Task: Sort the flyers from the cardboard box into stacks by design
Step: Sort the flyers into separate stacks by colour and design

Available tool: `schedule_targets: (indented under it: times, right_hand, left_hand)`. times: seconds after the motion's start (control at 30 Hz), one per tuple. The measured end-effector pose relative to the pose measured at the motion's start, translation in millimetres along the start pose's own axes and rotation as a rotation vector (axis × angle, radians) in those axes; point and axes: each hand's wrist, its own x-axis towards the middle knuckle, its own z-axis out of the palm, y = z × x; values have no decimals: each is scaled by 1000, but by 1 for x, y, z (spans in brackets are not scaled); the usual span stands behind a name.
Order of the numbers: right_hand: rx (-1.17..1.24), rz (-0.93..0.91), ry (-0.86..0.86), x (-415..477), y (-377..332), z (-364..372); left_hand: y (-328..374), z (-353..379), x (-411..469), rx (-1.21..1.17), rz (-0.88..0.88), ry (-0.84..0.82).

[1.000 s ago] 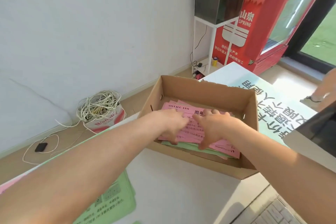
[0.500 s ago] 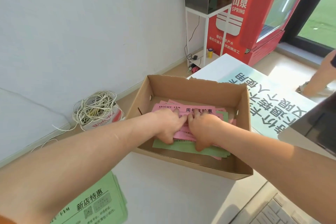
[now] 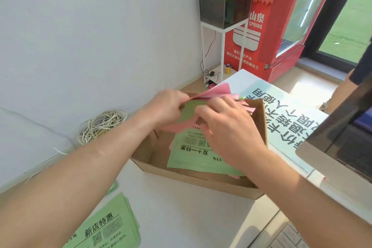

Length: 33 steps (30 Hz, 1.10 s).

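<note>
The open cardboard box (image 3: 193,181) sits on the white table. Above it, my left hand (image 3: 165,106) and my right hand (image 3: 227,125) hold a bundle of pink and green flyers (image 3: 213,92) lifted off the pile, its far edge raised. My left hand pinches its left edge; my right hand grips it from the right. In the box a green flyer (image 3: 191,157) with black print lies face up, with pink edges showing under it. A stack of green flyers (image 3: 108,229) of another design lies on the table near the bottom left.
A large printed poster (image 3: 285,119) lies on the table right of the box. A dark laptop (image 3: 346,133) stands at the right edge. On the floor are a coil of white cable (image 3: 100,125), a fish tank on a white stand (image 3: 225,0) and a red drinks fridge (image 3: 281,16).
Both hands, which lay on the pink flyers in the box, have lifted a bundle of them up. The green flyer underneath is now uncovered.
</note>
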Motion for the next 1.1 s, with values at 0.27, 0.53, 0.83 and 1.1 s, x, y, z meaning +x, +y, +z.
schedule_targets:
  times: [0.27, 0.53, 0.83, 1.1]
  right_hand:
    - [4, 188, -484, -72, -80, 18]
    - [942, 880, -467, -57, -34, 21]
    - [631, 592, -842, -110, 1, 42]
    - [147, 380, -679, -108, -12, 52]
  left_hand:
    - [16, -81, -119, -23, 48, 466]
    - [14, 3, -228, 187, 245, 451]
    - [25, 111, -196, 338, 174, 13]
    - [48, 113, -183, 419, 25, -158]
